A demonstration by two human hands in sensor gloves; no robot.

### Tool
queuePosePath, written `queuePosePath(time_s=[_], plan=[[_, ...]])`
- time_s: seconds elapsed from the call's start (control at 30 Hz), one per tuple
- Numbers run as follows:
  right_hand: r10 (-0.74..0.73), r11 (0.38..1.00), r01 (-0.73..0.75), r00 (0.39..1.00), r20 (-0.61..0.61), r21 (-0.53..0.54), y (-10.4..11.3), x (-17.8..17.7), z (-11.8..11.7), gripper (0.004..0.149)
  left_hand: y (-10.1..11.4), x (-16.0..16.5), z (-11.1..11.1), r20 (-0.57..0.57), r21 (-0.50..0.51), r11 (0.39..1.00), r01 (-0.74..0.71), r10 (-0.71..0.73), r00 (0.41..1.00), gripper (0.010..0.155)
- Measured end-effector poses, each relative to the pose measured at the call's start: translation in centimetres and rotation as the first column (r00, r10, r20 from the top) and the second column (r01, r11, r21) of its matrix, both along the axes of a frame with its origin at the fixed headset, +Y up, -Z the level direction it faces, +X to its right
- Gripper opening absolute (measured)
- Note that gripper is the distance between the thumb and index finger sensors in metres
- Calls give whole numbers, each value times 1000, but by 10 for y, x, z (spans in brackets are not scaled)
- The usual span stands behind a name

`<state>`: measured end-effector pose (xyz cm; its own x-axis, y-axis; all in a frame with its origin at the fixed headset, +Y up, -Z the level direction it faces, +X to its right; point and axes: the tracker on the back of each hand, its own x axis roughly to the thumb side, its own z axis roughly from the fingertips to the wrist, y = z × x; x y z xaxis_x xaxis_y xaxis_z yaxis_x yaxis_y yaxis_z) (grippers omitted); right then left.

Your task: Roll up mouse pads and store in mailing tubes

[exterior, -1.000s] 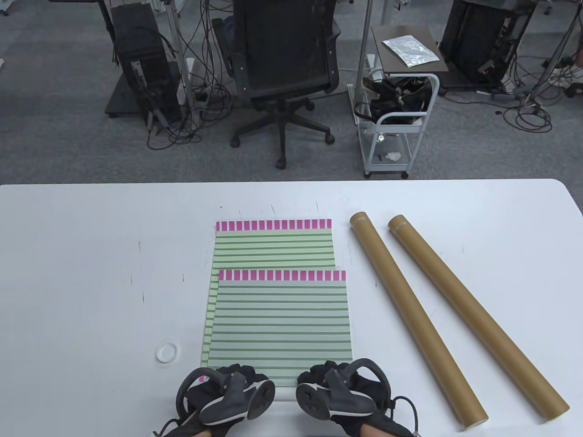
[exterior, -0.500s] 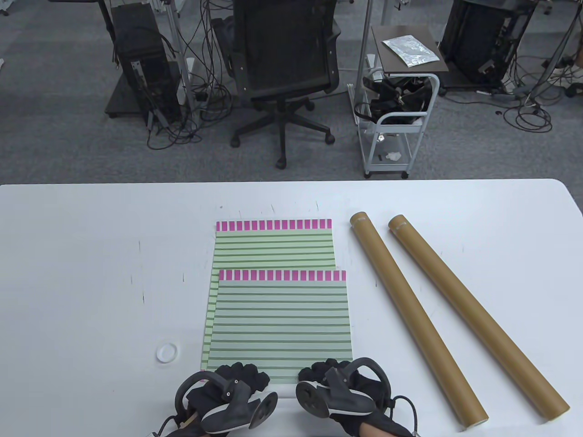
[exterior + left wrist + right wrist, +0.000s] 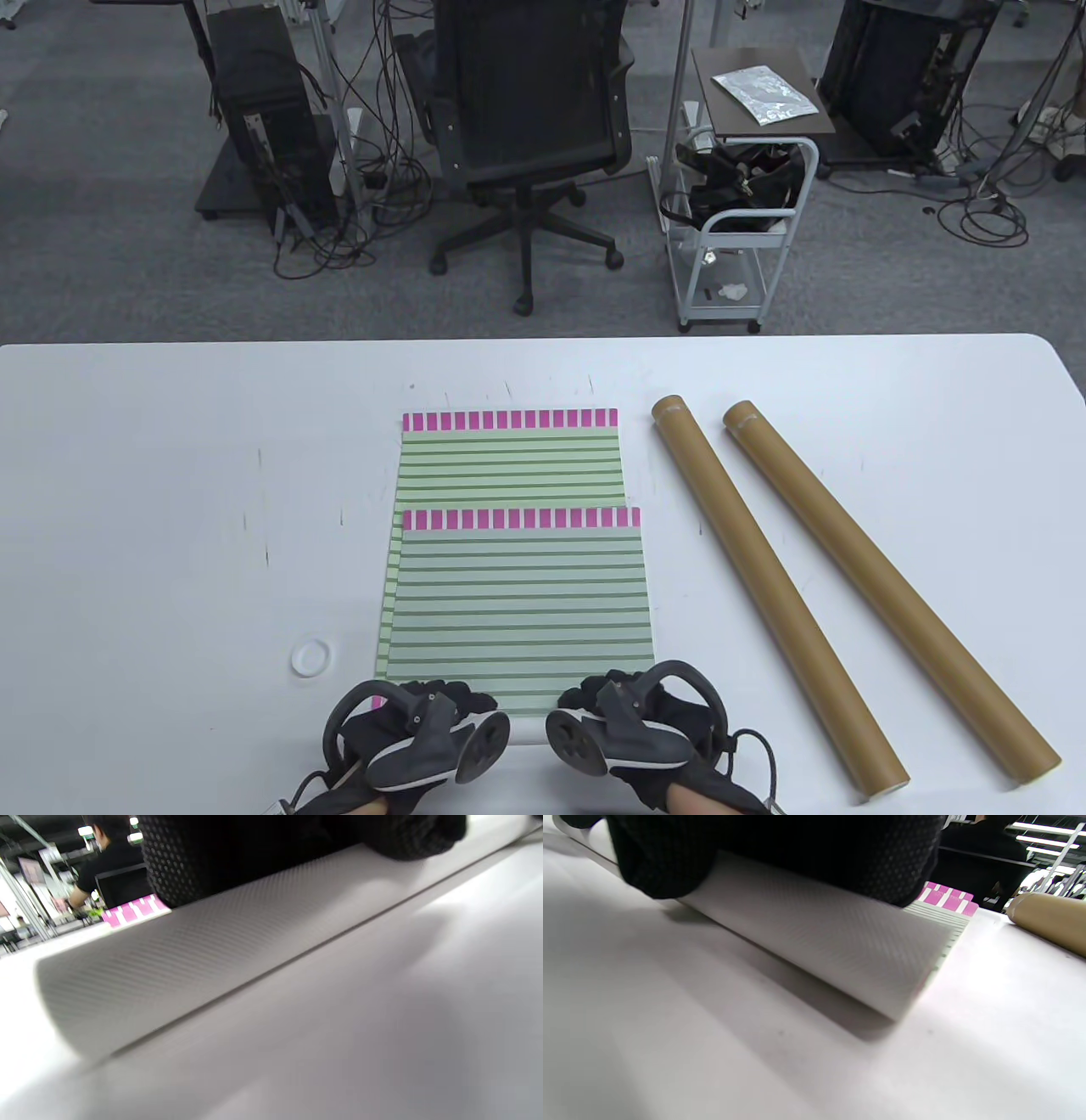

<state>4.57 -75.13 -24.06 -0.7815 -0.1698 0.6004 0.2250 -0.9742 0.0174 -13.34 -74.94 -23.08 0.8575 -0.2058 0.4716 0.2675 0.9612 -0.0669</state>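
White table point(image 3: 170, 509), office floor behind it with a black chair point(image 3: 526, 102) at 12 o'clock and a small cart point(image 3: 738, 229) at 1 o'clock. Two striped mouse pads lie stacked mid-table: lower mouse pad point(image 3: 509, 458) flat, top mouse pad point(image 3: 522, 607) overlapping it and offset toward 6 o'clock. Near edge of the top pad is lifted and curled over, grey underside showing in both wrist views. Left hand point(image 3: 420, 722) and right hand point(image 3: 632, 713) sit side by side at 6 o'clock, fingers curled over that rolled edge, gripping it. Two brown mailing tubes, inner tube point(image 3: 772, 586) and outer tube point(image 3: 882, 577), lie at 3 o'clock, running diagonally, apart from the pads. White ring point(image 3: 310, 658) at 8 o'clock, near the left hand.
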Motion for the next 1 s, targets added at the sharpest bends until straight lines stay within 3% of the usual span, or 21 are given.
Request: queuePosePath(time_s=[0.1, 0.2, 0.47, 0.67, 0.8, 1.0], plan=[[4, 1000, -4, 1000, 11, -27, -1, -1, 0, 52, 0, -1, 4, 25, 42, 999, 14, -15, 1000, 54], [-15, 999, 15, 1000, 17, -32, -3, 1, 0, 52, -2, 4, 8, 39, 63, 997, 52, -55, 998, 45], [-53, 998, 54, 998, 44, -23, -2, 6, -1, 59, -2, 4, 6, -10, 54, 998, 37, -37, 999, 44], [-28, 999, 27, 999, 23, 18, -5, 2, 1, 52, -4, -1, -2, -54, 10, 1000, 11, -10, 998, 43], [-55, 998, 56, 997, 47, -24, -7, 3, -2, 51, -4, -1, -2, -47, 35, 999, 24, -22, 999, 43], [-37, 999, 38, 998, 52, -19, -9, 2, -4, 50, -4, -7, -7, -84, -35, 999, -29, 26, 996, 52]])
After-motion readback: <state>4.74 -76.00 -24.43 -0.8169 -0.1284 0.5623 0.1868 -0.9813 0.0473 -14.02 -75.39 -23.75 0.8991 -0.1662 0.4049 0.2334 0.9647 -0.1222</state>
